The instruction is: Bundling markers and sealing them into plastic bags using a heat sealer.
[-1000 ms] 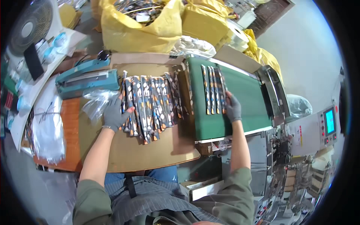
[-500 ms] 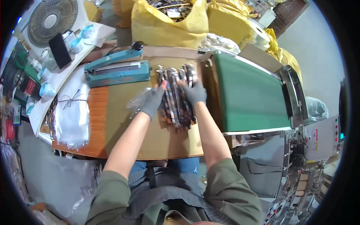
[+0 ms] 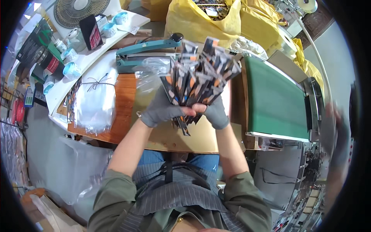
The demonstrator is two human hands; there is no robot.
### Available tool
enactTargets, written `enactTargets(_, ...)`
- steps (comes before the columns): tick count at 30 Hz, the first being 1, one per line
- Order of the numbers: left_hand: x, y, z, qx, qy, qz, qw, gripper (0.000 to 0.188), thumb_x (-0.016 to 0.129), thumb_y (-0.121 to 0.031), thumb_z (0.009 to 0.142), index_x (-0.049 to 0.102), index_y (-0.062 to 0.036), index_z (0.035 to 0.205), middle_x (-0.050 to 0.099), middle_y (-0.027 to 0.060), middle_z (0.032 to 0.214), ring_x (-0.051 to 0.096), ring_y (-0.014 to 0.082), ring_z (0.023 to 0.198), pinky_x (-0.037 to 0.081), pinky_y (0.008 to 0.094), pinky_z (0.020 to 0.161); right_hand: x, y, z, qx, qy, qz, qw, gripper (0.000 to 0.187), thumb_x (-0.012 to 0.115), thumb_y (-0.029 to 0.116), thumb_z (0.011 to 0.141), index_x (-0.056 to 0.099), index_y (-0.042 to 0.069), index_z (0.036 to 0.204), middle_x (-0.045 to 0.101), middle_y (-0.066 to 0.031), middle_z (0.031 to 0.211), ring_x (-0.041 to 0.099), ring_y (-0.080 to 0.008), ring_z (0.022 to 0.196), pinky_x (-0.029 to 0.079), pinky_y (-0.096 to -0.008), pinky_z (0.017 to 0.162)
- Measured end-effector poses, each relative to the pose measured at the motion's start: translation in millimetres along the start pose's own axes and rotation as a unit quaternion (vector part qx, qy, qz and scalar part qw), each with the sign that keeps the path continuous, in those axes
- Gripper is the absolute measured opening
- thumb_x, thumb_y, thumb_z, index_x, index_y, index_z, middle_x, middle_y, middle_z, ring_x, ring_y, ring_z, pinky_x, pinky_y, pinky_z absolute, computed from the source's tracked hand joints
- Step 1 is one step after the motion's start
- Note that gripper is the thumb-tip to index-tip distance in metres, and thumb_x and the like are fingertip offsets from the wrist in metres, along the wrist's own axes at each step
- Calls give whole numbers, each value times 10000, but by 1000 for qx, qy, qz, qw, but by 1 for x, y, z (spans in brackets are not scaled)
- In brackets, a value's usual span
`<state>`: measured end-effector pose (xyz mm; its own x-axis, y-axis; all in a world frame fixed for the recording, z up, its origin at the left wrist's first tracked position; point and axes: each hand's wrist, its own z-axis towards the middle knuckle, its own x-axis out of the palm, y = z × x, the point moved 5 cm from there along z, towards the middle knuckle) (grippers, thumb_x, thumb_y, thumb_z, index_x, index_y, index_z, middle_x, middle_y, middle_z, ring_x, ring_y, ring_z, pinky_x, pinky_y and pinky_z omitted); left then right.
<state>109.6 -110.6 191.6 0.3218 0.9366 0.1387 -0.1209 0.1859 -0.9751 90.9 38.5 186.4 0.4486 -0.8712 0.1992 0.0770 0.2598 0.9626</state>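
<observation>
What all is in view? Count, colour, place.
Table: 1, brown, centre
Slim packets: many, dark with orange and white, bunched above table
Lever device: 1, teal, table's back
Loose bag: 1, clear, beside lever device
Bag stack: 1, clear, tied, table's left
Conveyor belt: 1, green, right of table
Open sack: 1, yellow, beyond table
Shelf: 1, white, left
Tubs: several, blue-white, on shelf
Phone: 1, dark, on shelf
Fan: 1, beige-grey, upper left
Another person's hand: 1, grey-gloved, blurred, far right
Left hand: 1, grey-gloved, gripping packets
Right hand: 1, grey-gloved, gripping packets
</observation>
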Motion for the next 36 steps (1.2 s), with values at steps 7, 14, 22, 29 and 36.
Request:
enactTargets(7,15,16,-37,-25,42,-8,999,766,820,-97,609,439,-18,1268,584,43,1135,536,146,1043,429,312,938,48,28,-28,-40,22,9,999,955,816,55,630,270,39,1413,465,-125,1268,514,-189,1104,424,-307,941)
enactTargets(14,52,46,-119,-171,65,-315,931,582,797,-216,641,537,-46,1133,614,56,1034,594,169,965,493,304,846,75,25,-61,36,84,-86,992,639,630,202,746,406,-25,1300,515,-143,1202,506,-219,1126,406,-334,941)
enactTargets(22,-21,121,-125,-59,-30,-80,995,505,418,-441,946,537,-14,1188,612,47,997,597,148,867,482,270,775,71,-42,-85,241,143,223,934,593,597,211,706,498,-32,1238,601,-108,917,614,-256,879,504,-354,781)
enactTargets(29,64,-43,-136,178,-21,407,896,325,513,-254,924,573,-16,1138,666,76,789,609,124,718,488,261,668,87,-40,-86,19,181,148,972,489,556,217,857,452,9,1287,588,-75,1101,573,-153,983,481,-290,865)
enactTargets(36,39,14,-217,140,-196,316,918,326,551,-252,870,480,-37,635,453,109,584,473,242,501,362,343,486,94,-60,-195,269,16,215,939,588,526,456,889,446,35,1290,549,-65,1173,515,-148,1075,414,-298,927)
